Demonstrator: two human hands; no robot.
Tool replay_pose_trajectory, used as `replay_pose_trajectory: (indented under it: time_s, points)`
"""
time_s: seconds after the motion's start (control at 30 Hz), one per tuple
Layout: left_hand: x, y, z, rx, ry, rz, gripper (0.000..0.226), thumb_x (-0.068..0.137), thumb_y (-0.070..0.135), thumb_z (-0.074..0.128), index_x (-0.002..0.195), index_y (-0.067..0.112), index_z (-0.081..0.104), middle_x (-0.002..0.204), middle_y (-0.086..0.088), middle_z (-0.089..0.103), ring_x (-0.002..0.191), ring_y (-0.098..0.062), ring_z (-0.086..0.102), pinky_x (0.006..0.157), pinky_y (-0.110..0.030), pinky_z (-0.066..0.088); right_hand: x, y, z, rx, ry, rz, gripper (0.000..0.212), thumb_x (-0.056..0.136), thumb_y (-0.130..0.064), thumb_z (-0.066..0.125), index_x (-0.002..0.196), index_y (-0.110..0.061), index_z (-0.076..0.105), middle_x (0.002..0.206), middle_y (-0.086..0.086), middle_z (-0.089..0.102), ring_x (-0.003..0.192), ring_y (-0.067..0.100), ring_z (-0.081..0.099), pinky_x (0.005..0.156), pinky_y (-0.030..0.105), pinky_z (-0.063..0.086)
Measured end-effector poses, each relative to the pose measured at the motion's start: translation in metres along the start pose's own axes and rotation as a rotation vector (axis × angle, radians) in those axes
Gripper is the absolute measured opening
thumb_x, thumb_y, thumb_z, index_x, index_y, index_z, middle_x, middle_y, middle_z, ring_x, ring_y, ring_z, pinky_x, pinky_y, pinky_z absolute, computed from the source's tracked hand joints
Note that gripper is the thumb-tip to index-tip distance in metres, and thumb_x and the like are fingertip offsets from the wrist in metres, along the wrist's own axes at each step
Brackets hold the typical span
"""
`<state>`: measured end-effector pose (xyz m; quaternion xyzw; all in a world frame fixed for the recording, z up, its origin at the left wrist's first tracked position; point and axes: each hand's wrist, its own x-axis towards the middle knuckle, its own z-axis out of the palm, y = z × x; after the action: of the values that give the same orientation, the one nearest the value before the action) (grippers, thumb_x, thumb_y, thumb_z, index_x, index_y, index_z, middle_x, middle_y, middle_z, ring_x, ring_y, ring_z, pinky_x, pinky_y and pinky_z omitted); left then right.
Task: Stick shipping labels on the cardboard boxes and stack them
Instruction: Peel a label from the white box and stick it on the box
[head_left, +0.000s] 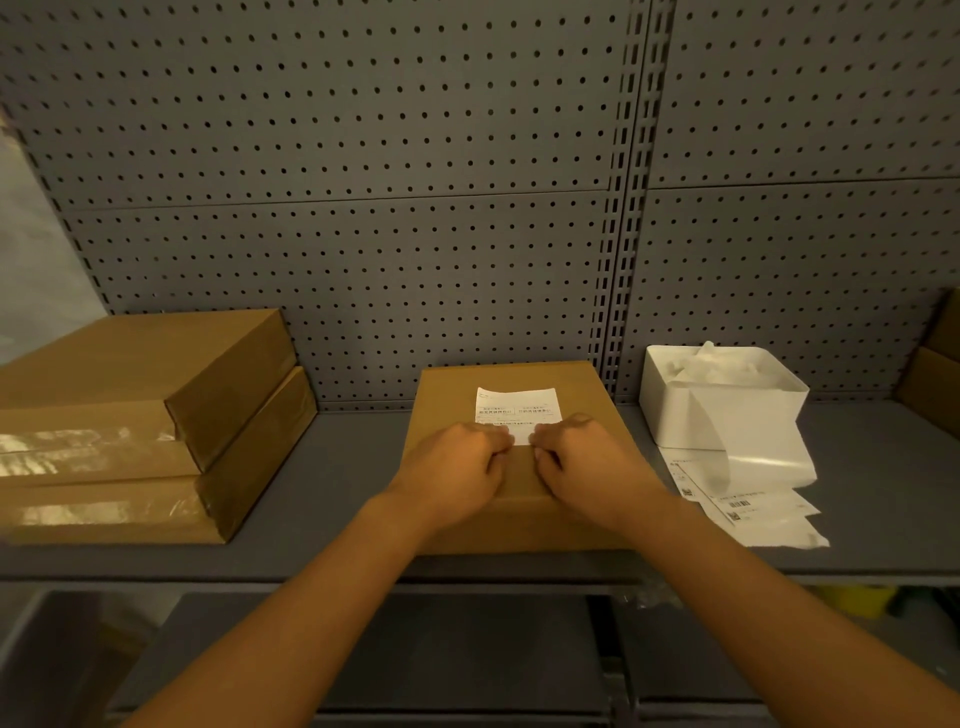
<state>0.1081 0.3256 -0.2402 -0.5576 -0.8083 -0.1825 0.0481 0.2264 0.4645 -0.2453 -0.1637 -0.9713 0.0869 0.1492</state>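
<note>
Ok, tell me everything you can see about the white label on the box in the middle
The shipping label is a white paper rectangle with small dark print in boxed sections, too small to read. It lies flat on top of the middle cardboard box, toward the far half, roughly square to the edges. Its near edge is covered by the left hand and the right hand, whose curled fingers press on it.
</note>
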Motion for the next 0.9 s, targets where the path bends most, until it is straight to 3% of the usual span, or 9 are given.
replay_pose_trajectory:
  time_s: [0.07,0.17,0.27,0.33,0.4,0.47,0.57,0.8,0.9]
  points:
    - [-0.002,0.001,-0.001,0.023,0.016,-0.009,0.037,0.096,0.022,0.041,0.127,0.021,0.061,0.129,0.003,0.061,0.114,-0.014,0.058,0.094,-0.03,0.05,-0.005,-0.001,-0.001,0.008,0.003,-0.022,0.034,0.098,-0.031,0.038,0.119,-0.02,0.062,0.118,0.003,0.062,0.105,0.017,0.055,0.088,0.028,0.047]
    - [-0.008,-0.011,-0.011,0.084,0.044,-0.091,0.035,0.093,0.022,0.043,0.118,0.025,0.067,0.1,0.004,0.071,0.08,-0.013,0.062,0.062,-0.024,0.047,-0.015,0.017,-0.013,0.027,0.046,0.033,0.034,0.095,-0.029,0.042,0.119,-0.023,0.065,0.115,-0.002,0.064,0.098,0.013,0.058,0.085,0.03,0.052]
    - [-0.003,-0.015,-0.015,0.098,0.075,-0.149,0.032,0.09,0.021,0.045,0.103,0.023,0.073,0.089,0.002,0.071,0.067,-0.014,0.058,0.055,-0.023,0.042,-0.014,0.029,-0.014,0.012,0.082,0.104,0.032,0.092,-0.029,0.043,0.1,-0.019,0.072,0.1,0.001,0.07,0.086,0.016,0.062,0.079,0.033,0.054]
    - [0.005,-0.013,-0.009,0.085,0.105,-0.153,0.031,0.09,0.022,0.043,0.1,0.018,0.073,0.099,0.0,0.07,0.08,-0.015,0.062,0.066,-0.029,0.052,-0.007,0.025,-0.011,0.033,0.092,0.107,0.031,0.092,-0.028,0.041,0.093,-0.017,0.07,0.092,0.003,0.069,0.078,0.016,0.06,0.075,0.036,0.054]
    - [0.015,-0.009,-0.001,0.034,0.098,-0.119,0.032,0.093,0.021,0.043,0.113,0.015,0.068,0.119,-0.002,0.065,0.102,-0.017,0.061,0.085,-0.033,0.052,0.001,0.016,-0.007,0.078,0.084,0.063,0.03,0.095,-0.025,0.041,0.103,-0.014,0.067,0.108,0.006,0.068,0.093,0.019,0.06,0.086,0.038,0.052]
    - [0.024,-0.005,0.006,0.013,0.049,-0.087,0.038,0.096,0.023,0.043,0.129,0.014,0.058,0.135,-0.003,0.056,0.12,-0.018,0.052,0.1,-0.033,0.045,0.011,0.007,-0.004,0.091,0.025,-0.006,0.036,0.098,-0.024,0.041,0.128,-0.012,0.057,0.136,0.006,0.055,0.122,0.02,0.05,0.106,0.033,0.039]
    - [0.031,-0.006,0.011,-0.017,-0.062,-0.076,0.047,0.099,0.029,0.041,0.143,0.014,0.04,0.149,-0.004,0.04,0.138,-0.017,0.034,0.115,-0.029,0.027,0.025,0.001,0.006,0.108,-0.051,-0.075,0.044,0.1,-0.026,0.04,0.142,-0.015,0.042,0.147,0.004,0.043,0.136,0.017,0.037,0.114,0.027,0.024]
    - [0.04,-0.028,0.001,0.001,-0.276,-0.076,0.074,0.092,0.06,0.039,0.152,0.024,0.015,0.16,0.005,0.013,0.146,-0.012,0.011,0.12,-0.032,0.01,0.043,0.021,0.005,0.004,-0.124,-0.011,0.053,0.099,-0.039,0.038,0.147,-0.019,0.031,0.155,-0.001,0.031,0.142,0.015,0.026,0.116,0.029,0.016]
    - [0.043,-0.032,-0.001,0.043,-0.304,-0.067,0.078,0.091,0.063,0.036,0.153,0.023,0.009,0.161,0.005,0.006,0.147,-0.01,0.005,0.12,-0.033,0.003,0.046,0.022,0.004,0.007,-0.129,0.005,0.054,0.099,-0.038,0.039,0.148,-0.017,0.03,0.155,0.001,0.03,0.142,0.016,0.025,0.116,0.029,0.017]
